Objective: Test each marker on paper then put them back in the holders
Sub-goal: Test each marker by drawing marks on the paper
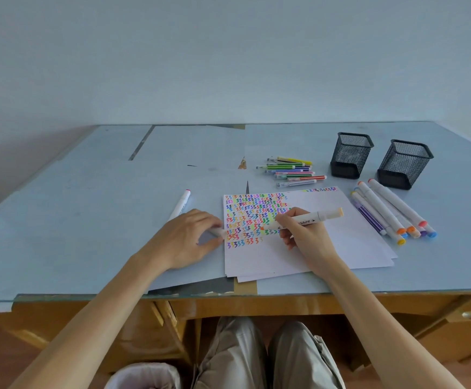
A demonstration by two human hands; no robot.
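**Right on the page: orange nib meets paper**

Now the right hand (301,234) pinches a white-barrelled marker with an orange nib (303,219), nib down on the white paper sheet (341,242), at the end of rows of coloured squiggles (252,217). The paper tops a small stack near the worktop's front edge. The left hand (185,238) rests beside the sheet's left edge, fingers curled around a small white marker cap (218,231).

Off to the left, a lone white marker (180,204) lies on the pale blue glass-topped worktop (74,220). Behind the paper sits a heap of slim coloured pens (293,171). Toward the back right corner stand two black mesh holders (350,155), upright. Just in front of them, right of the paper, lies a bundle of thick white markers with coloured caps (391,211).
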